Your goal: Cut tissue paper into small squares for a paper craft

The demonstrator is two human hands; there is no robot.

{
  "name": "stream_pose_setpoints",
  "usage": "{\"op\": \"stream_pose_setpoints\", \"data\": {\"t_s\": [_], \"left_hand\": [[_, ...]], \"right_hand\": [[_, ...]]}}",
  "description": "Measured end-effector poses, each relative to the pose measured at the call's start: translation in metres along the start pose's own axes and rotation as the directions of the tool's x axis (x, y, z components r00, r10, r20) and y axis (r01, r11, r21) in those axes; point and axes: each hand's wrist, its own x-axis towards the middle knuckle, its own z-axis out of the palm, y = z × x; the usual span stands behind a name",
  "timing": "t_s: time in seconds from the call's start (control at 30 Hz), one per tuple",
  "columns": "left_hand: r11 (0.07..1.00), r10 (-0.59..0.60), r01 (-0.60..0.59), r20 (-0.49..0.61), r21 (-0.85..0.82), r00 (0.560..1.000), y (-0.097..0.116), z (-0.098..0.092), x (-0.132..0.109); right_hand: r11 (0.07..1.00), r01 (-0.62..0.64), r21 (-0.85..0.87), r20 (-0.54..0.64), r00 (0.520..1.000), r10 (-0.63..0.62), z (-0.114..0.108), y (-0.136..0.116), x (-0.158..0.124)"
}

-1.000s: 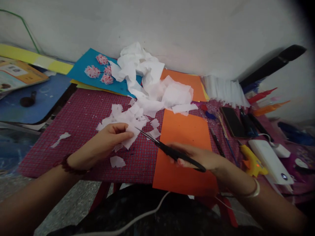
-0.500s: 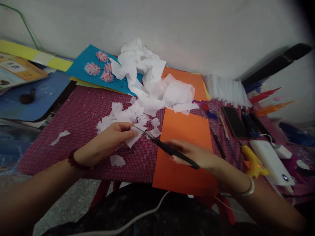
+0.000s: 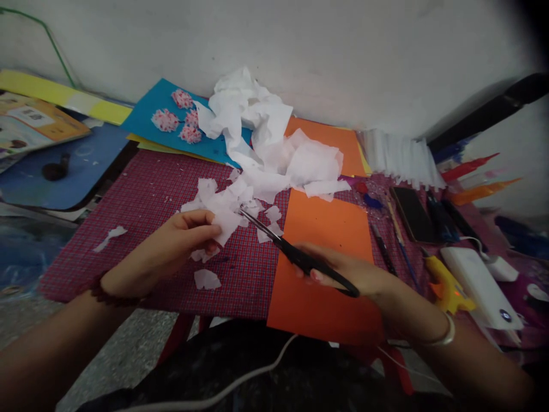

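Note:
My left hand (image 3: 171,246) pinches a small white tissue piece (image 3: 225,222) above the red checked cloth (image 3: 146,200). My right hand (image 3: 343,272) grips black-handled scissors (image 3: 295,254), their blades pointing up-left toward the tissue piece, tips close beside it. Several cut tissue scraps (image 3: 223,200) lie around my left hand, and one scrap (image 3: 206,279) lies nearer me. An orange sheet (image 3: 326,229) lies under my right hand.
A heap of crumpled white tissue (image 3: 266,137) sits at the back beside a blue card with pink flowers (image 3: 171,120). At the right lie a phone (image 3: 414,213), pens (image 3: 381,249), a yellow glue gun (image 3: 446,283) and a white power bank (image 3: 480,286). A white cable (image 3: 240,380) crosses my lap.
My left hand lifted the tissue piece slightly and turned it. The scissors drew back a little to the right and their tips now sit beside the piece.

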Motion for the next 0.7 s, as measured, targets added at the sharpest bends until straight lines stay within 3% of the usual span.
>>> {"op": "stream_pose_setpoints", "data": {"t_s": [0.13, 0.37, 0.6, 0.7], "left_hand": [[0.995, 0.103, -0.102, -0.034, 0.016, 0.994, 0.006, 0.004, 0.001], [0.989, 0.042, -0.048, 0.046, 0.137, 0.998, 0.009, 0.024, 0.003], [0.995, 0.056, -0.051, -0.057, 0.081, 0.997, 0.006, 0.016, 0.008], [0.994, 0.060, -0.056, -0.042, 0.092, 0.997, 0.005, 0.016, 0.008]], "right_hand": [[0.999, -0.032, -0.001, 0.029, 0.999, 0.032, -0.002, 0.000, -0.004], [0.998, -0.060, -0.029, 0.069, 0.996, 0.062, 0.000, -0.006, 0.003], [0.999, -0.028, -0.024, 0.051, 0.998, 0.029, -0.002, 0.001, 0.000], [0.999, -0.035, -0.024, 0.086, 0.996, 0.037, -0.001, -0.001, 0.001]]}}
